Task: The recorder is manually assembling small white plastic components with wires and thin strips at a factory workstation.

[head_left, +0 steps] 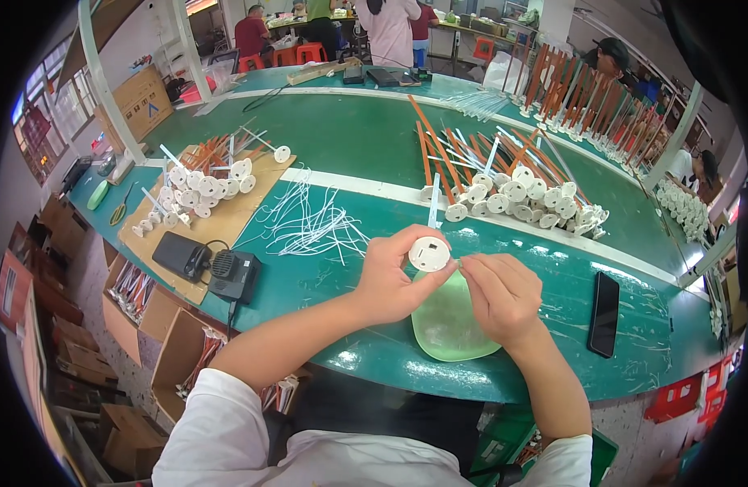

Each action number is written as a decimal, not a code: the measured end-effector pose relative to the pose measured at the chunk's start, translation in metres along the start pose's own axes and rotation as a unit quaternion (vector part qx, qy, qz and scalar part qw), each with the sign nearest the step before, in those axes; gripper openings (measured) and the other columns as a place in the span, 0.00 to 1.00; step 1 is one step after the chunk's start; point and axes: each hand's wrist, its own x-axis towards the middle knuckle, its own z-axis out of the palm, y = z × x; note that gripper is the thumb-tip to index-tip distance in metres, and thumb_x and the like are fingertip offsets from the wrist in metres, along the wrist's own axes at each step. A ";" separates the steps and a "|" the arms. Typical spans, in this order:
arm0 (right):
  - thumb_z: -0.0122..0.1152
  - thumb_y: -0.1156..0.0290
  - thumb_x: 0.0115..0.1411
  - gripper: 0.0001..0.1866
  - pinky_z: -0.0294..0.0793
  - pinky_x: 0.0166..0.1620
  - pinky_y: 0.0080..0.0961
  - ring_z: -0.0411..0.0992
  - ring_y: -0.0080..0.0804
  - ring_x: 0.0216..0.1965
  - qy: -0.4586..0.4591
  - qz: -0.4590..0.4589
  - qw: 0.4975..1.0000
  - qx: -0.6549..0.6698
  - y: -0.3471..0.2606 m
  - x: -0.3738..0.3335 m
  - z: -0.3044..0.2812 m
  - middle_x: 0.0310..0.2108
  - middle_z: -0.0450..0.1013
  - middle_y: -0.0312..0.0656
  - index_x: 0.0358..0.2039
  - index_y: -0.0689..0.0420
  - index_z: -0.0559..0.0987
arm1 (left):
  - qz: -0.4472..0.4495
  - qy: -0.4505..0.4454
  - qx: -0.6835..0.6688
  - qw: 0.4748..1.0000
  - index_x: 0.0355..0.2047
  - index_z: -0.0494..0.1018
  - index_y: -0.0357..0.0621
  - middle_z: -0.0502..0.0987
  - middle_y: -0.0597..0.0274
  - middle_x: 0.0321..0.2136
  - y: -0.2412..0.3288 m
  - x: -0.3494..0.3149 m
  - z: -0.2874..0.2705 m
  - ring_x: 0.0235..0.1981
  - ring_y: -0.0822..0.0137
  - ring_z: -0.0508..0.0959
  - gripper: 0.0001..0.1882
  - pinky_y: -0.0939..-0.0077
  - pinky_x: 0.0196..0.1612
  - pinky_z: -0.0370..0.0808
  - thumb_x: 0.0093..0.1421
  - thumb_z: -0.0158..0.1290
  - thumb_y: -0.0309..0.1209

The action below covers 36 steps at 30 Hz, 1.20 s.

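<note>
At the far left of the bench point(569, 276) lie a small light green item point(98, 195) and a pair of scissors point(118, 213). Next, a cardboard sheet point(264, 183) carries a heap of white discs point(199, 191) fitted to thin sticks. At its lower edge lies a black case point(179, 256), with a black corded unit point(234, 276) just beside it. Loose white wires point(313, 227) are spread to the right of these. The left hand point(390, 276) is clamped on a white disc point(429, 254), which sits at the hand's right side between the thumb below and the fingers above, slotted face toward the viewer; a pale strip point(433, 203) rises behind it. Beneath both hands, partly covered, is a light green tray point(451, 329). The right hand point(504, 296) has thumb and forefinger together at the disc's lower right edge; whether they pinch anything cannot be told, the detail being too small. Beyond the hands, to the right, is a second heap of white discs point(520, 195) with brown and pale sticks. A black phone point(604, 316) lies nearest the right end, well apart from the disc.
</note>
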 end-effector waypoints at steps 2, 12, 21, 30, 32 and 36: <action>0.68 0.86 0.47 0.10 0.77 0.28 0.29 0.77 0.41 0.25 0.000 0.004 1.000 0.000 0.000 -0.001 -0.002 0.28 0.78 0.47 0.32 0.66 0.81 | 0.002 -0.014 0.025 1.000 0.40 0.74 0.39 0.81 0.59 0.39 0.001 0.000 0.000 0.39 0.77 0.80 0.12 0.79 0.41 0.77 0.57 0.63 0.21; 0.66 0.86 0.48 0.09 0.73 0.26 0.29 0.75 0.39 0.24 0.026 0.053 0.998 0.000 -0.001 -0.002 -0.004 0.27 0.77 0.45 0.32 0.65 0.79 | 0.157 -0.114 0.081 0.978 0.68 0.56 0.33 0.75 0.44 0.56 0.000 0.003 0.003 0.46 0.53 0.82 0.32 0.68 0.49 0.77 0.64 0.49 0.26; 0.64 0.88 0.48 0.09 0.70 0.25 0.28 0.72 0.38 0.22 0.000 0.044 0.999 -0.017 -0.007 0.001 -0.006 0.25 0.75 0.44 0.31 0.65 0.79 | 0.053 -0.104 0.061 0.991 0.62 0.67 0.33 0.78 0.46 0.54 -0.003 0.000 0.003 0.46 0.61 0.82 0.25 0.71 0.51 0.77 0.64 0.51 0.19; 0.63 0.87 0.44 0.12 0.70 0.25 0.29 0.71 0.39 0.22 -0.037 0.020 0.997 -0.061 -0.008 -0.005 -0.005 0.27 0.75 0.45 0.32 0.65 0.78 | 0.079 -0.085 0.025 0.993 0.57 0.73 0.33 0.79 0.44 0.52 -0.015 0.000 0.005 0.52 0.58 0.81 0.24 0.69 0.55 0.76 0.58 0.58 0.16; 0.63 0.87 0.43 0.12 0.70 0.25 0.29 0.71 0.39 0.22 -0.043 0.023 0.997 -0.067 -0.012 -0.006 -0.006 0.27 0.75 0.45 0.32 0.65 0.78 | 0.096 -0.083 0.033 0.991 0.56 0.74 0.33 0.79 0.44 0.51 -0.016 -0.002 0.005 0.53 0.57 0.80 0.24 0.68 0.56 0.76 0.58 0.59 0.16; 0.63 0.87 0.45 0.11 0.71 0.25 0.29 0.71 0.38 0.22 -0.029 0.060 0.996 -0.059 -0.019 -0.002 -0.006 0.27 0.75 0.45 0.32 0.65 0.78 | 0.118 -0.083 0.042 0.989 0.57 0.74 0.34 0.80 0.43 0.50 -0.017 0.000 0.006 0.53 0.57 0.80 0.25 0.68 0.56 0.75 0.58 0.59 0.16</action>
